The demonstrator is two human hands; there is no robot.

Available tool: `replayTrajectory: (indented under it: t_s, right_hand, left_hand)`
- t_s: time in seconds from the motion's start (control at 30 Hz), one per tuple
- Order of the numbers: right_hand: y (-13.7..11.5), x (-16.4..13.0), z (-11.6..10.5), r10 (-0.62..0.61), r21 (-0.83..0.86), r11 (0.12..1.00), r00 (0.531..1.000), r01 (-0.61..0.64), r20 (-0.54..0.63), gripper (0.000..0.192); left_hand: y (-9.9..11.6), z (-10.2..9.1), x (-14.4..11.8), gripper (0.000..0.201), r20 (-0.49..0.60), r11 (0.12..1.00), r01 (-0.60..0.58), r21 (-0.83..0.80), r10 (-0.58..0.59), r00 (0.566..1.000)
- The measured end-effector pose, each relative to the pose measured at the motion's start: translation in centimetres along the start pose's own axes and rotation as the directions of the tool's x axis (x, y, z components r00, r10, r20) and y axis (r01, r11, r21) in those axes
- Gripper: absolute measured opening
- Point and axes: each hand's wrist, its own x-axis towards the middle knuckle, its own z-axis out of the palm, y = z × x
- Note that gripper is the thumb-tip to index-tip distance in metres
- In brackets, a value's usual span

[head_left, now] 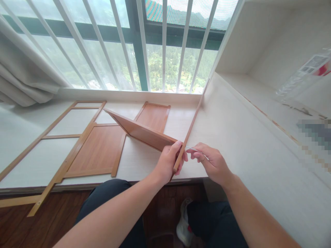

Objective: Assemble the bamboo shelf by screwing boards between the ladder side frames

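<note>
My left hand [169,156] is closed around the joint where a brown wooden panel [144,132] meets a long wooden strip [192,125]. The panel stands tilted on its edge above the white ledge, and the strip runs from my hand up toward the window. Pinched in my right hand [210,160] is a thin metal rod [192,149]. Its tip meets the strip's outer side, just right of my left fingers. Whether the tip sits in a hole is hidden.
On the white ledge [139,162] lie a brown framed panel [97,150], another panel [153,115] and an open wooden frame [62,136] overhanging the front edge. White bars [164,51] line the window behind. A grey curtain [23,69] hangs left; a white wall [245,131] rises right.
</note>
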Motion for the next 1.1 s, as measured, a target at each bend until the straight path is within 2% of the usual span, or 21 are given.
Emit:
replayTrajectory:
  t_s: [0.3,0.43,0.57,0.7,0.8,0.87,0.93,1.1]
  right_hand:
    - [-0.4,0.4,0.9,-0.155,-0.165,0.977,0.982,0.137,-0.107,0.02]
    - [-0.4,0.7,0.4,-0.29,-0.299,0.919,0.955,0.258,-0.066,0.022]
    - [-0.1,0.6,-0.2,-0.309,-0.341,0.899,0.95,0.274,-0.05,0.028]
    - [0.0,0.5,-0.3,-0.202,-0.219,0.958,0.977,0.183,-0.071,0.017]
    - [-0.1,0.6,-0.3,0.015,-0.072,0.997,0.998,-0.02,-0.061,0.032]
    - [-0.2,0.7,-0.3,0.182,0.02,0.983,0.983,-0.182,-0.008,0.045]
    - [-0.2,0.7,-0.3,0.287,0.113,0.95,0.957,-0.29,0.041,0.055]
    - [-0.1,0.7,-0.2,0.351,0.35,0.863,0.93,-0.365,0.106,0.059]
  left_hand:
    - [-0.1,0.0,0.1,0.061,-0.006,1.0,-0.006,-0.007,0.005,1.0]
    - [-0.2,0.0,0.1,0.061,0.002,1.0,-0.011,-0.009,0.011,1.0]
    - [-0.2,0.0,0.1,0.061,0.005,1.0,-0.01,-0.012,0.01,1.0]
    - [-0.2,-0.1,0.1,0.062,0.003,1.0,0.005,-0.02,-0.005,1.0]
    - [-0.2,-0.1,0.0,0.062,-0.003,1.0,0.012,-0.012,-0.012,1.0]
    - [-0.1,-0.1,0.0,0.062,-0.005,1.0,0.019,-0.006,-0.019,1.0]
    - [-0.1,-0.1,0.0,0.062,-0.009,1.0,0.021,-0.002,-0.021,1.0]
    - [-0.2,-0.1,0.0,0.062,-0.012,1.0,0.024,0.009,-0.024,1.0]
